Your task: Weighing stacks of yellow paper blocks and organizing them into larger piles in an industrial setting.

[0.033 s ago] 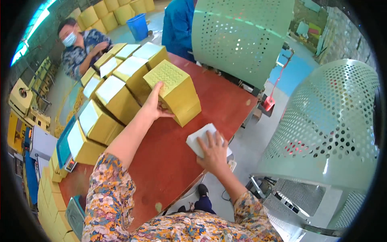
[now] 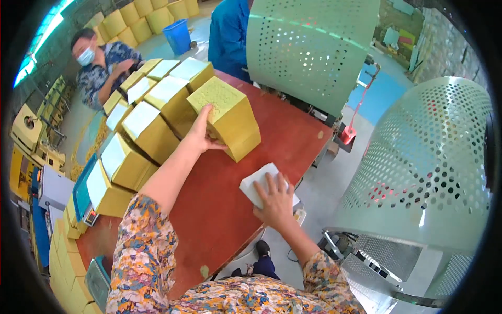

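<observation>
Two hands at work, both occupied. Left hand (image 2: 203, 135) grips 1 yellow paper block (image 2: 235, 125): thumb over the near top edge, fingers round the lower side. Block's top face is yellow and textured. It's over the middle of the red desk (image 2: 209, 199), just beside the row of other blocks; can't tell if its base touches the surface. Right hand (image 2: 274, 201) is spread, fingers fanned, palm down on 1 white paper pile (image 2: 250, 189) at the desk's right edge.

Counts: 8 white-topped blocks (image 2: 149, 133) packed close together left of the held one, plus about 3 yellow-topped blocks (image 2: 132, 80) behind them, partly hidden. 2 teal trays (image 2: 86, 180), both left side. 2 green perforated drums (image 2: 308, 52), one past the far end of the desk, one well right. 1 pink spool (image 2: 347, 135) near the desk's right corner. 1 blue bin (image 2: 178, 36) on the floor at the back. 2 other people: 1 masked person (image 2: 104, 65) beyond the blocks, 1 person in blue (image 2: 227, 42) by the far drum.
</observation>
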Demonstrator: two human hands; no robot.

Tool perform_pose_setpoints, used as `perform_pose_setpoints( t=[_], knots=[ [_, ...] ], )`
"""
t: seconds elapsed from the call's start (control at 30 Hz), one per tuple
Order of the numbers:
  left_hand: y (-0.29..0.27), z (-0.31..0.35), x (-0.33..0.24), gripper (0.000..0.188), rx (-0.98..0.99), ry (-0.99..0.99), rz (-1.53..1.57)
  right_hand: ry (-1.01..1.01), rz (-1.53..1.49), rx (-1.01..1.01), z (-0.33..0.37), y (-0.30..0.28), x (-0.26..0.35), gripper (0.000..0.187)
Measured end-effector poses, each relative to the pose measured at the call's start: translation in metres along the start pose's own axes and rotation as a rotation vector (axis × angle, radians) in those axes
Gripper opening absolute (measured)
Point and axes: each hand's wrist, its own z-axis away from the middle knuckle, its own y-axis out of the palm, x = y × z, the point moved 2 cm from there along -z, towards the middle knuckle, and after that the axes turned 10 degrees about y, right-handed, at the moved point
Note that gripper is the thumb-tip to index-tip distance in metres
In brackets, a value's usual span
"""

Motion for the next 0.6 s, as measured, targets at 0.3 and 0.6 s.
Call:
perform_pose_setpoints(
  t=[0.3, 0.6],
  knots=[
    [0.106, -0.078, -0.015, 0.087, 0.011, 0.095, 0.072, 0.025, -0.056, -0.021, -0.002, -0.011, -0.014, 0.071],
    [0.097, -0.055, -0.02, 0.092, 0.107, 0.192, -0.013, 0.006, -0.045, -0.014, -0.001, -0.013, -0.01, 0.074]
  ],
)
